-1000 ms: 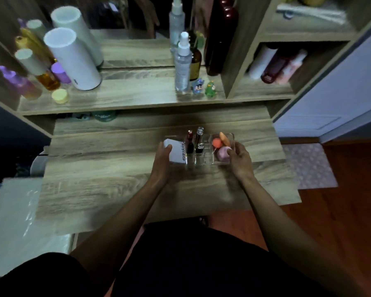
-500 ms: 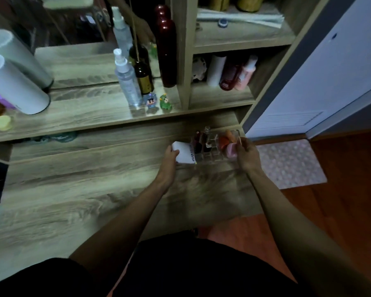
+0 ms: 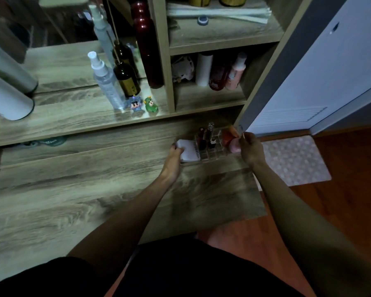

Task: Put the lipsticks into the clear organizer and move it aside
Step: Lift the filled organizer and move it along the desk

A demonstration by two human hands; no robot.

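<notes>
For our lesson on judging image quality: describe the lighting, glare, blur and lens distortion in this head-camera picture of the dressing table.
Head view: dim, bluish light; the lap is nearly black. Glare streaks the shelf beside the two figurines. Wide-angle bending curves the desk edges and the door. The white cylinders at left are smeared. The clear organizer is hard to outline between left hand and right hand.

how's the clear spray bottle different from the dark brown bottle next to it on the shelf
The clear spray bottle is see-through with a white pump top; the dark brown bottle is dark glass with a gold label. The spray bottle is slimmer and stands nearer the shelf's front edge; the brown one is wider and sits behind it. Both stand upright.
</notes>
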